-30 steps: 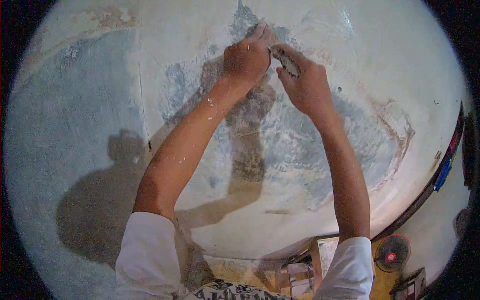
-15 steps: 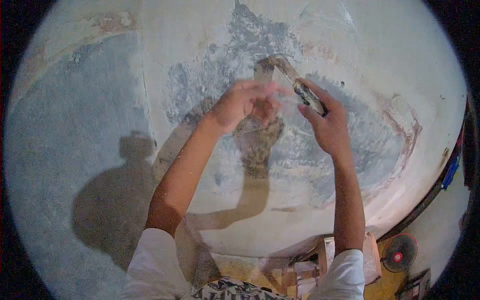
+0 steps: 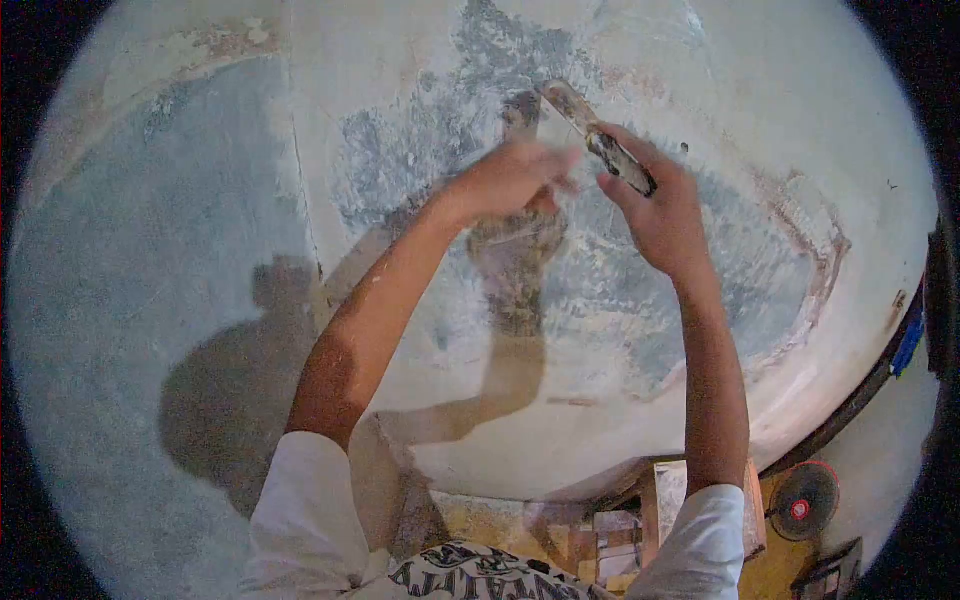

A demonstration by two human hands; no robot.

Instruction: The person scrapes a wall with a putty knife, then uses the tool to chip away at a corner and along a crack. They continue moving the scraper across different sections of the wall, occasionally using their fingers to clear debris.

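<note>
My right hand (image 3: pixel 665 215) is wrapped around the dark, stained handle of a scraper (image 3: pixel 620 163). Its pale, dirty blade points up and to the left, in front of the wall. My left hand (image 3: pixel 515 180) is raised just left of the scraper, with its fingers towards the blade but apart from it. Motion smears those fingers, so whether they are closed cannot be made out. Behind both hands is a wall (image 3: pixel 400 170) with a rough, patchy grey and whitish coating.
A smoother grey-blue wall section (image 3: pixel 130 260) lies at the left, beyond a vertical crack line. Shadows of my head and arms fall on the wall. A round fan (image 3: pixel 803 503) and a box (image 3: pixel 670 500) stand low at the right. Something blue (image 3: pixel 907 345) hangs at the right edge.
My right hand and the scraper have moved slightly up. The left hand has shifted up and right, closer to the scraper. The view has also shifted a little.
</note>
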